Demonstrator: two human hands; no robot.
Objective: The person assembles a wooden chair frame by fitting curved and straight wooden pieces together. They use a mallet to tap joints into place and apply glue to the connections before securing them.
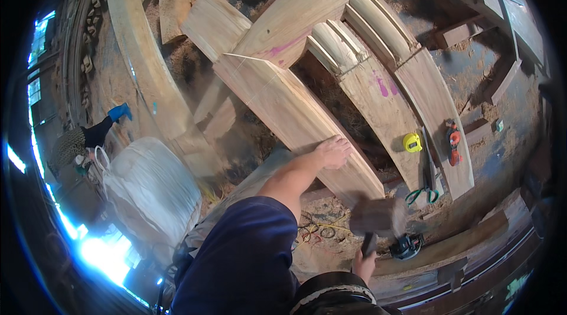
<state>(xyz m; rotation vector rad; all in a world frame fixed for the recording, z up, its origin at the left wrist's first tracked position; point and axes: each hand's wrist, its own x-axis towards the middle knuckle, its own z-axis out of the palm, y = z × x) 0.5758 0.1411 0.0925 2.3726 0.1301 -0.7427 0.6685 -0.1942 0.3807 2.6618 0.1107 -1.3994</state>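
A long squared wooden beam [283, 105] runs diagonally across the middle, fitted against a broad curved timber [295, 23] at its upper end. My left hand [333, 152] presses on the beam near its lower end, its fingers curled over the edge. The handle of a wooden mallet [379, 217] is in my right hand [364, 265], closed around it. The mallet's block head, a little blurred, hangs close to the beam's near end. Whether it touches the beam I cannot tell.
Two carved curved timbers [384, 102] lie right of the beam, bearing a yellow tape measure [412, 142], green-handled scissors [423, 196] and an orange-and-black tool [454, 144]. A black power tool [407, 246] sits near the mallet. At left are a white sack [150, 182] and another person [77, 144].
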